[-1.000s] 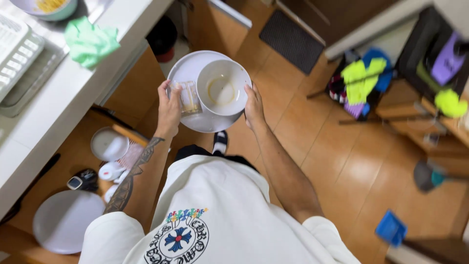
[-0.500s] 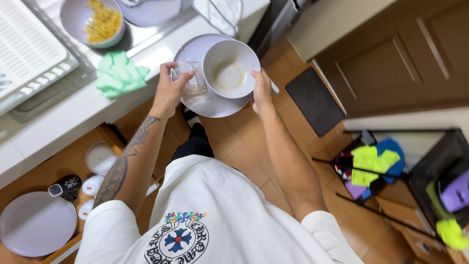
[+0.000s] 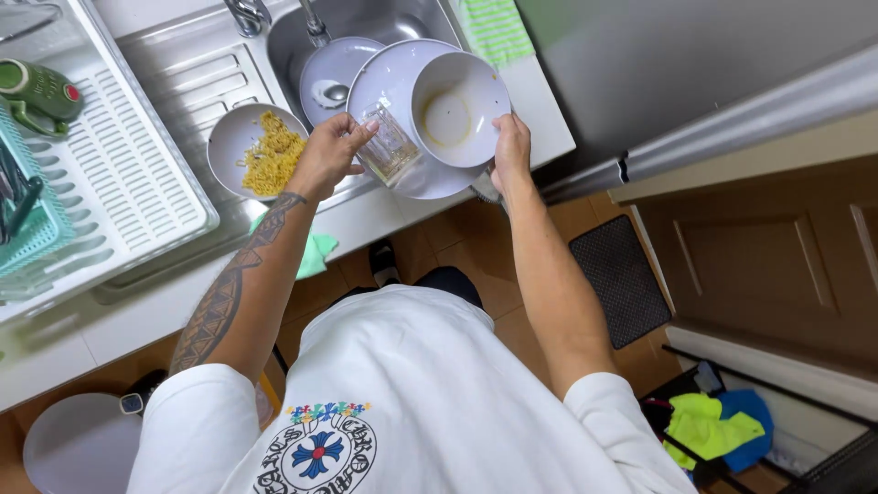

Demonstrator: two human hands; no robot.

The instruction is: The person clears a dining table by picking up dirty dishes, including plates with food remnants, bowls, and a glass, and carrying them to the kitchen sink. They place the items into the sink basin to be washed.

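Hands w/ 1 plate (image 3: 389, 91) – left hand (image 3: 325, 157) pins 1 glass (image 3: 389, 146), right hand (image 3: 510, 151) grips rim by 1 bowl (image 3: 457, 108)

One head-worn camera looks steeply down, close over the sink (image 3: 366, 23).

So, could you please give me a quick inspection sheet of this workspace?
Surface: white counter with steel sink.
Job's things: white plate carrying a white bowl and a clear glass.
Clutter: bowl of noodles, plate with spoon in sink, dish rack, green cloth.
Hands: left hand on glass and plate; right hand at the plate's edge.
Cables: nothing seen.
Surroundings: floor mat, wooden cabinet.
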